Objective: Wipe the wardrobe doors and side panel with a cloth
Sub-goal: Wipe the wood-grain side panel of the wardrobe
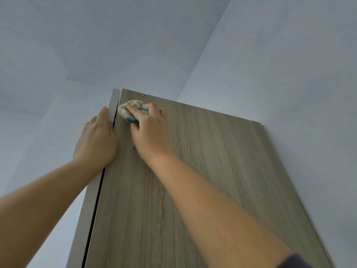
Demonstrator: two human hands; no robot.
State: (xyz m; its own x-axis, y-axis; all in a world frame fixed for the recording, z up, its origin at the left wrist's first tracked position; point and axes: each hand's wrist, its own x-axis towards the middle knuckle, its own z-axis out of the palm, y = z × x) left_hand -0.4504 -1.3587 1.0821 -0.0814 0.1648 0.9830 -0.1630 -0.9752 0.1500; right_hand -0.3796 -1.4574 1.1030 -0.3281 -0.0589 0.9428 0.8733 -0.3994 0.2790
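Wardrobe side panel (pixel 212 171) fills the lower right of the view, seen steeply from below: grey-brown wood grain, running up to a straight top edge. Two small screw heads (pixel 144 95) sit just under that edge, one near the left corner, one near the right.

Along the panel's left edge stands the door (pixel 85 209), a narrow pale strip seen edge-on. A thin dark gap (pixel 96 206) separates door and panel lower down.

Cloth (pixel 127 108) — beige with teal showing through — lies bunched against the side panel near its top left corner, just below the left screw and just beside the door edge.

Right hand (pixel 150 130): fingers curled over the cloth, gripping it and pressing it to the panel. Beige folds stick out past the fingertips toward the corner; teal shows between the fingers and under the palm. Slight motion blur on the panel around this hand.

Left hand (pixel 96 140): fingers straight and together, pointing up, laid flat against the outer face of the door near its top — holding nothing. Thumb not visible.

Both forearms are bare and reach upward; a dark sleeve (pixel 295 262) shows at the bottom right. Pale wall (pixel 299 93) behind and above the wardrobe.
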